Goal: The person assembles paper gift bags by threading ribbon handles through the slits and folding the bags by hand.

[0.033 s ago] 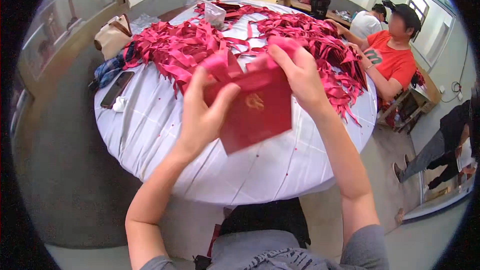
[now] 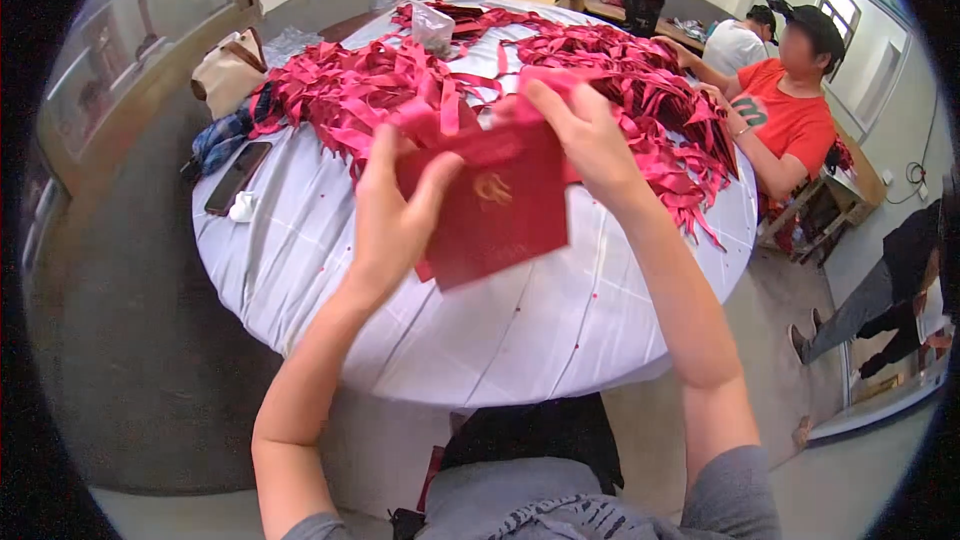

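Observation:
A small dark red paper bag (image 2: 510, 220) with a gold emblem is held up over the near part of the table, tilted. My left hand (image 2: 392, 215) is closed on its upper left edge, thumb across the front. At the upper right, my right hand (image 2: 592, 135) pinches the bag's top by a pinkish-red ribbon (image 2: 560, 80), which is blurred. Another red edge shows behind the bag's lower left corner; what it belongs to is hidden. Just beyond my hands lies a heap of red ribbons and bags (image 2: 350, 90), and a second heap (image 2: 610, 60) spreads to the right.
The round table (image 2: 290, 260) has a white cloth. On its left are a phone (image 2: 238, 180), a crumpled white tissue (image 2: 242, 207), blue plaid cloth (image 2: 230, 128) and a cream bag (image 2: 228, 72). A clear plastic bag (image 2: 432, 28) stands behind. A person in red (image 2: 785, 115) works at the right.
The red bag and both my hands have shifted slightly left and upward. My grip on the bag looks the same.

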Motion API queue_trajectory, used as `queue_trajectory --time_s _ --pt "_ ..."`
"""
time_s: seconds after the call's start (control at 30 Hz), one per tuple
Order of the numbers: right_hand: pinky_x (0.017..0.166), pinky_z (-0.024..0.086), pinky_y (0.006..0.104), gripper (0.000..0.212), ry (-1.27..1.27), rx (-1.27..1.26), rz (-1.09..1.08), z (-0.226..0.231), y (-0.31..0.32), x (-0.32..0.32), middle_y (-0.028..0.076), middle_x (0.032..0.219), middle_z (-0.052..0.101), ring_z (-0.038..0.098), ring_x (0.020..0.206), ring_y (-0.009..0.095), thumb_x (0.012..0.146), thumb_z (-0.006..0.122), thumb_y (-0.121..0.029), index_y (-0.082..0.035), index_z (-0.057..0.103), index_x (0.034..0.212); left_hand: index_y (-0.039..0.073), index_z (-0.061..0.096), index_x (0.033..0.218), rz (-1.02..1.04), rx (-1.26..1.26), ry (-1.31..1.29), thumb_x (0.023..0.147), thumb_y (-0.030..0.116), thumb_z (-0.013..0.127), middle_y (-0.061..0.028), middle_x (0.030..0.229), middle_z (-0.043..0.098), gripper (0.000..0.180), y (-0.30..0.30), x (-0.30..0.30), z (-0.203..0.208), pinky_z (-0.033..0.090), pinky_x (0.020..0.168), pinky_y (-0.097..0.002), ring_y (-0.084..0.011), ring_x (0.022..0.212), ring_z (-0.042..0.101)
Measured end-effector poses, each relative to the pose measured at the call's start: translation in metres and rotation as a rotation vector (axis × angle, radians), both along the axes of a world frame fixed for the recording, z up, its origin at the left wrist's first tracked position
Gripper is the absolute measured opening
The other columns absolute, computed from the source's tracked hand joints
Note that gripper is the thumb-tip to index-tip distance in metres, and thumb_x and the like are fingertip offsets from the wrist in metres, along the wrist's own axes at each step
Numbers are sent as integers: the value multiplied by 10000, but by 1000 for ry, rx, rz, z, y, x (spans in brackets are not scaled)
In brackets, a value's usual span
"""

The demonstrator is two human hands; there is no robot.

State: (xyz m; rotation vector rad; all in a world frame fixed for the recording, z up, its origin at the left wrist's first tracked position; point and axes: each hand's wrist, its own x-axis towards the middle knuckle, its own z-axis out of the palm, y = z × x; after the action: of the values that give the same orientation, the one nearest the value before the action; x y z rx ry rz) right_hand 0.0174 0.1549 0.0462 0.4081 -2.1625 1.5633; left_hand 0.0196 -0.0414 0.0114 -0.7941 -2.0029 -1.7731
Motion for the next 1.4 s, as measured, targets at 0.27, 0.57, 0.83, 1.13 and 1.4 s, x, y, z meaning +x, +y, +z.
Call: queue_trajectory --time_s 0.27,0.57,0.83,1.13,1.4 --pt "924 413 341 754 -267 432 98 -79 -6 -29 192 1213 478 482 1126 255 718 743 -329 51 370 1252 -77 148 1354 248 -324 -182 766 303 700 -226 1261 414 892 -68 -51 -93 357 973 -369 -276 1150 445" --pt "907 410 337 680 -127 615 6 -84 -15 -54 191 1166 499 503 1079 254 731 716 -226 46 376 1252 42 254 1339 -21 -96 -258 724 78 689 -134 1221 480 754 -54 -77 -75 376 960 -343 -212 1114 479" --pt "1005 321 356 810 -82 691 -138 -89 -29 -118 209 1262 415 410 1185 270 625 767 -166 44 343 1283 -17 282 1248 198 -150 -310 575 92 704 -184 1123 477 802 -48 -122 -69 399 926 -354 -281 1083 472" --pt "1012 318 327 943 -470 105 323 -70 -24 -138 115 1267 453 444 1164 219 527 776 -32 -25 280 1329 -17 316 1244 -34 44 -475 527 53 703 -147 1197 446 818 -61 -140 -66 371 947 -332 -257 1086 462" --pt "1005 322 321 926 -464 83 370 -75 -29 -180 101 1239 489 464 1142 220 513 770 -10 -27 313 1319 -1 399 1180 131 83 -620 571 8 646 -115 1133 516 657 -52 -166 -58 373 922 -320 -220 1039 489"
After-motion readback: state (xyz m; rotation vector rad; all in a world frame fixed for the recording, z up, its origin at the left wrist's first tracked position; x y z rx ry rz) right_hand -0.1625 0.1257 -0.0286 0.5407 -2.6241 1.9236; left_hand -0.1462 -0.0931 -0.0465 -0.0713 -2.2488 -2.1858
